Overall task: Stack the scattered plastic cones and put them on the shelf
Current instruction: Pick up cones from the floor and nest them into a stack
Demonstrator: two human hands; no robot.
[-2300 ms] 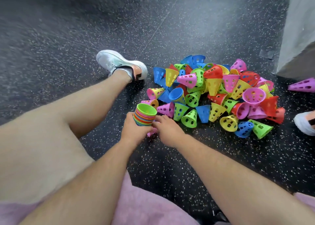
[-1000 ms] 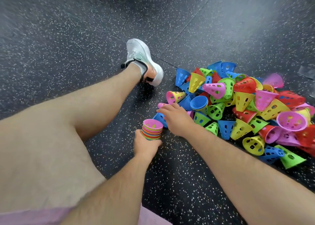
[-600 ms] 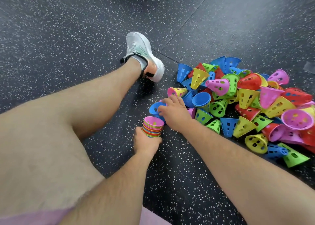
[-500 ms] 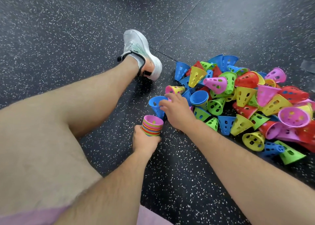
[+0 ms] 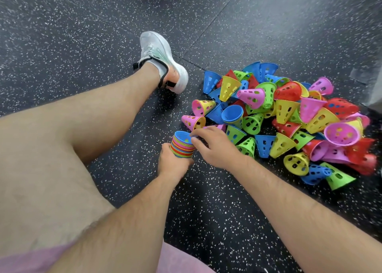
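Stack of nested cones (image 5: 183,148) stands just above the speckled floor (image 5: 82,34), between the outstretched leg and the pile. Its long axis is near upright and its wide mouths face up toward the camera. From my end, I see the left hand (image 5: 172,163) with its grip wrapped round the lower part of the stack, which hides the narrow ends. The blue cone (image 5: 182,137) is the top one, mouth up. The right hand (image 5: 217,146) has a narrow grip, with thumb and fingertips pinching that cone's near rim. To the right, the pile of loose cones (image 5: 289,117) lies on the floor, tips pointing every way. A pink cone (image 5: 192,121) lies on its side just beyond the stack. A white shoe (image 5: 161,59) rests further off.
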